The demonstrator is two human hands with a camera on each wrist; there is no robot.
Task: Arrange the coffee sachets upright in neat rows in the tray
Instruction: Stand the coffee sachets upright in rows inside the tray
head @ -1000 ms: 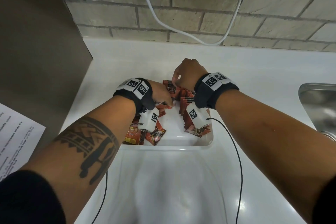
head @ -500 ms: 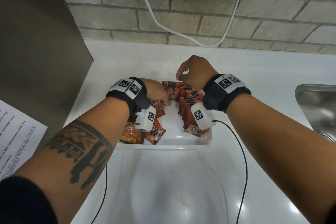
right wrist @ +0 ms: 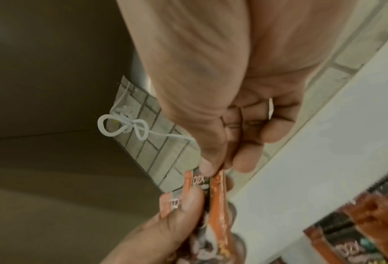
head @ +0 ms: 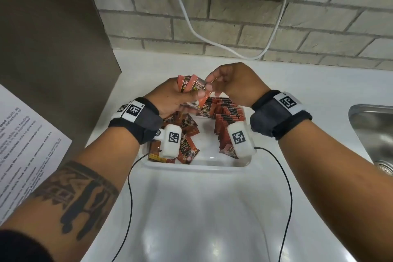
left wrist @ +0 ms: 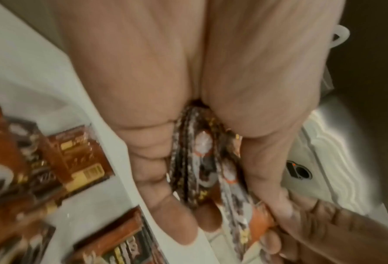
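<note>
A white tray (head: 197, 166) sits on the counter. Along its right side orange and black coffee sachets stand upright in a row (head: 228, 119). Loose sachets (head: 185, 132) lie flat on its left side. My left hand (head: 170, 95) is raised over the tray's far end and grips a small bunch of sachets (head: 191, 85), which the left wrist view shows edge-on between its fingers (left wrist: 195, 160). My right hand (head: 214, 85) pinches the top edge of one sachet (right wrist: 217, 196) of that bunch between thumb and forefinger.
A steel sink (head: 374, 130) lies to the right. A brown panel (head: 53, 38) stands on the left with a printed sheet (head: 25, 144) below it. A white cable (head: 191, 27) hangs on the brick wall behind. White counter (head: 202, 219) stretches in front of the tray.
Both hands have risen out of the tray. My left hand has brought up a bunch of sachets, and my right hand has moved over and taken hold of one of them.
</note>
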